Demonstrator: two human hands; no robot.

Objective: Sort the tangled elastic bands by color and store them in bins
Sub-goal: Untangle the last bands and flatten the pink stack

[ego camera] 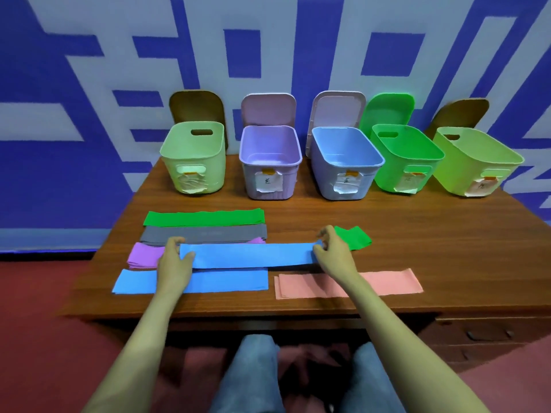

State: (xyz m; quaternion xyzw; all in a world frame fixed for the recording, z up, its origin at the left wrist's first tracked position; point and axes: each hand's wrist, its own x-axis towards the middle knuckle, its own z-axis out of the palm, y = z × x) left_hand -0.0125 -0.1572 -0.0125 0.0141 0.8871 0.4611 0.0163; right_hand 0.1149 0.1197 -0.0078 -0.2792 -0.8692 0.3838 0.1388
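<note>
The blue band [247, 254], stretched across the near-middle tabletop [417, 234] over the purple band [143, 254], was pinched at its ends by the left hand [174, 259] and right hand [331, 253], so a slipped end could have recoiled and dragged the purple band out of place.

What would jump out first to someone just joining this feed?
The left hand and right hand pinch the ends of a blue band stretched over the middle of the table. Five open bins stand in a row along its back edge. A green band, grey band, purple band, pink band and second blue band lie flat around it.
</note>
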